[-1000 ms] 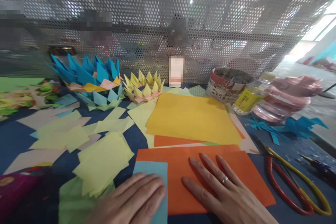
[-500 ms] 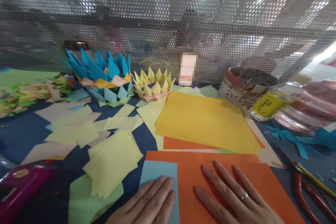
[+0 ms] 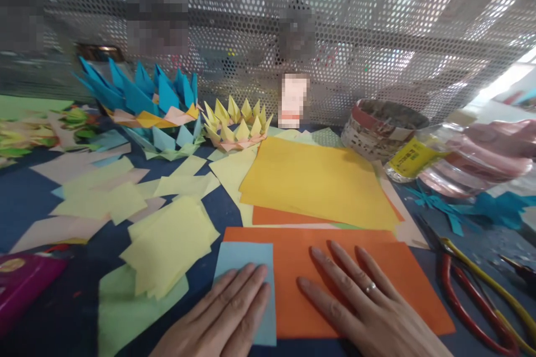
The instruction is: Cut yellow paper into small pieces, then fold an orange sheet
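An orange paper sheet (image 3: pixel 290 256) lies flat in front of me, with a smaller light blue paper rectangle (image 3: pixel 245 252) over its left end. Palm down, my left hand (image 3: pixel 221 312) rests on the blue piece, fingers stretched and close together. My right hand (image 3: pixel 355 295), with a ring on one finger, lies flat on the orange sheet with its fingers spread. Neither hand grips anything. Just beyond is a stack of yellow-orange sheets (image 3: pixel 314 178) with another orange edge under it. Pale yellow paper squares (image 3: pixel 170 242) are piled left of my left hand.
Folded-paper rings, one blue (image 3: pixel 144 92) and one pale yellow (image 3: pixel 238 125), stand by the perforated metal screen (image 3: pixel 247 11). At right are red-handled pliers or scissors (image 3: pixel 460 290), a plastic bottle (image 3: pixel 412 159) and a round basket (image 3: pixel 372 128). A magenta object (image 3: pixel 29 284) lies at left.
The whole view has shifted slightly, so everything sits a bit higher and further left, and the orange sheet's near edge now shows. Both hands keep their places on the paper.
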Available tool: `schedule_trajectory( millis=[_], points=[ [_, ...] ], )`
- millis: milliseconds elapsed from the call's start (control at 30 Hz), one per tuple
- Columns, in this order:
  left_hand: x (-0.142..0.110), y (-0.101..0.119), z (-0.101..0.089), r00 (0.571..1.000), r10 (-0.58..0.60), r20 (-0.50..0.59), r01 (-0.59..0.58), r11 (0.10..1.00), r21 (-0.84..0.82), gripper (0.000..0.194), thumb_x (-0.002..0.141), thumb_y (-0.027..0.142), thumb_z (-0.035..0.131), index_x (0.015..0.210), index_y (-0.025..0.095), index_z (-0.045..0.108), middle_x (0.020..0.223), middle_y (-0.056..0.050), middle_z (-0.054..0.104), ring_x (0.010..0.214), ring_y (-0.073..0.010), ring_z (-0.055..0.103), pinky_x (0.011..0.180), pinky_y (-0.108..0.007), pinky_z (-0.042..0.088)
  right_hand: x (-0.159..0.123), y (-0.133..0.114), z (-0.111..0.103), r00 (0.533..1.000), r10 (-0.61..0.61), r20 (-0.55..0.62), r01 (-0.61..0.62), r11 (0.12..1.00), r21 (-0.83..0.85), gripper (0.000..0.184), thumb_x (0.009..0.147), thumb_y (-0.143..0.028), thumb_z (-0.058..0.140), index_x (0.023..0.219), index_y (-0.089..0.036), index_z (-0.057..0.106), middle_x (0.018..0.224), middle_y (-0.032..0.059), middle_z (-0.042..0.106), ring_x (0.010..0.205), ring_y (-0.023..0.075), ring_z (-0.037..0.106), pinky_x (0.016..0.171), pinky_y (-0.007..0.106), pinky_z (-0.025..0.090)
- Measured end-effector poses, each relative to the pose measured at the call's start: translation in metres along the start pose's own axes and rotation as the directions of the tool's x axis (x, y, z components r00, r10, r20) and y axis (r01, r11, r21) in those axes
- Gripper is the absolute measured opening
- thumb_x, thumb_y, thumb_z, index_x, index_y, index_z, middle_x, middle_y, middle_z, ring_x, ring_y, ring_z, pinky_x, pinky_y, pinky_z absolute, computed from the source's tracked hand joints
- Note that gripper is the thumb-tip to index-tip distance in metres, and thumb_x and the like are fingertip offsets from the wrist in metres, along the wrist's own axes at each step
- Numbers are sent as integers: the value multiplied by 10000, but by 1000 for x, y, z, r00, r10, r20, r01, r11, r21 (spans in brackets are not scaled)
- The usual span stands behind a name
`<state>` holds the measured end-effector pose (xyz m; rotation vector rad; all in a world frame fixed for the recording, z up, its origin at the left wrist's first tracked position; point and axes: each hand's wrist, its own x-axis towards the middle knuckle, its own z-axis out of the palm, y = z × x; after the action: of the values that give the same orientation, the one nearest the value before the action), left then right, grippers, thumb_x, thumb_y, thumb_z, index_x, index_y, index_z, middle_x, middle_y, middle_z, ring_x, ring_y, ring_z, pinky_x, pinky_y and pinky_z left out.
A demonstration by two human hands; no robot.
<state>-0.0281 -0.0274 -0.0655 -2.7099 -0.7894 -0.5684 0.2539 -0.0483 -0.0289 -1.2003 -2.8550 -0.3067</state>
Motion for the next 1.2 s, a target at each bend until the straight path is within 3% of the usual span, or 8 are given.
schedule_trajectory(
  millis=[67, 200, 433, 500, 633, 800, 933, 1200],
  points=[
    [1, -2, -4, 999, 38, -5, -38, 999, -18, 392, 941, 275, 413, 1266, 97, 543, 1347, -115, 556, 1272, -229, 471, 1054, -319, 390, 2, -3, -7, 1000, 25, -7, -25, 999, 39, 731, 837, -673, 417, 1436, -260, 346, 1468, 116, 360, 1302, 362, 391, 964, 544, 447],
    [4, -5, -11, 998, 10, 67, -6, 999, -54, 382, 899, 121, 391, 1239, 89, 561, 1318, -122, 578, 1250, -201, 490, 1009, -278, 420, 4, -9, -16, 997, 77, 12, -78, 993, 89, 695, 845, -659, 426, 1416, -266, 384, 1473, 95, 354, 1330, 342, 351, 1032, 549, 371],
    [2, -3, -10, 996, -13, 90, 22, 995, -98, 560, 791, 0, 332, 1322, 104, 479, 1377, -105, 510, 1276, -204, 447, 995, -309, 436, 2, -8, -14, 996, 63, 56, -69, 992, 104, 736, 835, -680, 412, 1435, -260, 339, 1481, 104, 331, 1344, 347, 320, 1013, 570, 385],
    [0, 0, -11, 998, -1, 56, 8, 992, -130, 572, 798, 13, 326, 1347, 113, 454, 1384, -107, 500, 1285, -219, 435, 1001, -333, 435, 2, -7, -14, 996, 59, 63, -65, 994, 93, 728, 851, -663, 402, 1444, -249, 320, 1482, 103, 324, 1351, 353, 300, 996, 575, 402],
    [-2, 7, -14, 977, -98, 188, 123, 984, -128, 571, 814, 13, 335, 1368, 121, 426, 1440, -99, 429, 1340, -231, 350, 1071, -378, 369, 3, -7, -15, 995, 82, 52, -86, 993, 78, 664, 898, -590, 401, 1450, -232, 313, 1485, 78, 318, 1365, 327, 280, 1038, 550, 371],
    [-3, 8, -14, 974, -90, 209, 125, 979, -159, 557, 856, 50, 305, 1402, 141, 371, 1449, -84, 426, 1359, -218, 326, 1082, -384, 373, 7, -3, -16, 992, 127, -4, -126, 986, 105, 630, 933, -524, 388, 1453, -182, 295, 1488, 47, 328, 1390, 265, 248, 1084, 468, 342],
    [-5, 6, -10, 979, -108, 175, 143, 969, -200, 617, 848, 4, 275, 1436, 188, 298, 1452, -63, 431, 1358, -196, 335, 1084, -386, 381, 12, -1, -17, 979, 205, -10, -201, 968, 150, 543, 965, -413, 376, 1441, -165, 289, 1463, 82, 392, 1351, 267, 333, 1064, 499, 344],
    [-9, 8, -4, 984, -116, 138, 142, 969, -200, 610, 866, 58, 280, 1459, 200, 240, 1444, -50, 447, 1348, -200, 359, 1073, -385, 395, 46, 4, -15, 935, 351, 51, -349, 886, 305, 251, 957, -296, 434, 1157, -199, 549, 1112, 85, 606, 994, 247, 559, 887, 446, 436]
  ],
)
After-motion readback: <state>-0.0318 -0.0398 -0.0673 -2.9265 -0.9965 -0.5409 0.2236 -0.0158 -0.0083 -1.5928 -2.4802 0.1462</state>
